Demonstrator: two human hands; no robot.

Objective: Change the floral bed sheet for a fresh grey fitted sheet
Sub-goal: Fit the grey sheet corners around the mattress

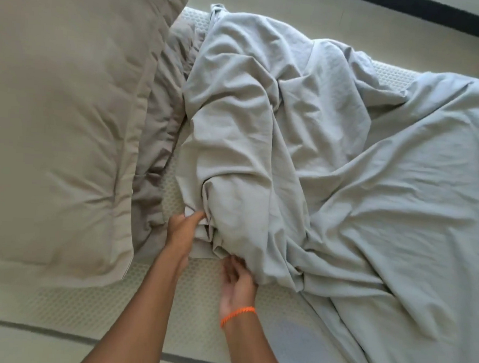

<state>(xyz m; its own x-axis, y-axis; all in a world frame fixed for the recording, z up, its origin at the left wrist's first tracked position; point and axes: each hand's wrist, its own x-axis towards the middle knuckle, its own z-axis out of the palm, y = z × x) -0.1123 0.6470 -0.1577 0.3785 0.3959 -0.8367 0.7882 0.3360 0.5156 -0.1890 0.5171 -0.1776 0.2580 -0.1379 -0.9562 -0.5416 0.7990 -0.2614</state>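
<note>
The grey fitted sheet [305, 146] lies bunched in loose folds across the bare white mattress [197, 305], spreading out to the right. My left hand [183, 228] grips a gathered fold at the sheet's near-left edge. My right hand [237, 282], with an orange band on its wrist, has its fingers tucked under the same bunched edge, just to the right of the left hand. No floral sheet is in view.
A large beige pillow [59, 131] covers the left end of the mattress, with a crumpled taupe cloth [159, 137] beside it. The mattress's near edge [55, 335] runs along the bottom, and pale floor [341, 10] with a dark strip lies beyond the bed.
</note>
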